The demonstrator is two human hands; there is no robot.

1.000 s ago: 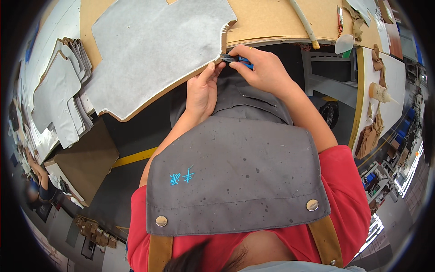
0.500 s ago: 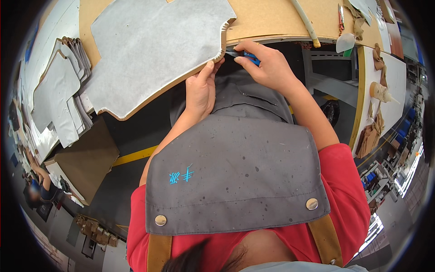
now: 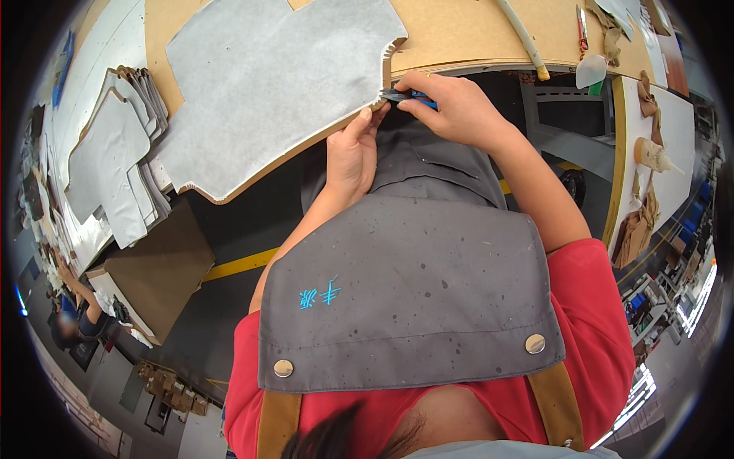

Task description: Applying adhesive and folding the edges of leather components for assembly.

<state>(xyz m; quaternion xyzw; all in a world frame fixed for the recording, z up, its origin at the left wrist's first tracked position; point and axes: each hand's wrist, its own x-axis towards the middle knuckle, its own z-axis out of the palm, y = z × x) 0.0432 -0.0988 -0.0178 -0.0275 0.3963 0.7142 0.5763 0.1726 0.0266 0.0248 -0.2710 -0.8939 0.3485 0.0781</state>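
A large grey sheet of cut material (image 3: 267, 84) lies flat on a tan workbench (image 3: 459, 30), its near edge overhanging the bench. My left hand (image 3: 352, 153) pinches the sheet's near corner edge between thumb and fingers. My right hand (image 3: 451, 107) holds a small blue-handled cutting tool (image 3: 409, 96) whose dark tip touches that same corner edge. A grey apron covers my front below the hands.
A stack of similar grey cut pieces (image 3: 115, 161) lies at the left on a white surface. A brown cardboard box (image 3: 153, 268) stands below it. A pale tube (image 3: 524, 38) and scraps lie on the bench at the right. A side table (image 3: 657, 161) holds tan pieces.
My right hand and the tool have shifted slightly up along the sheet's corner edge. My left hand has moved up with it and keeps its grip on the edge.
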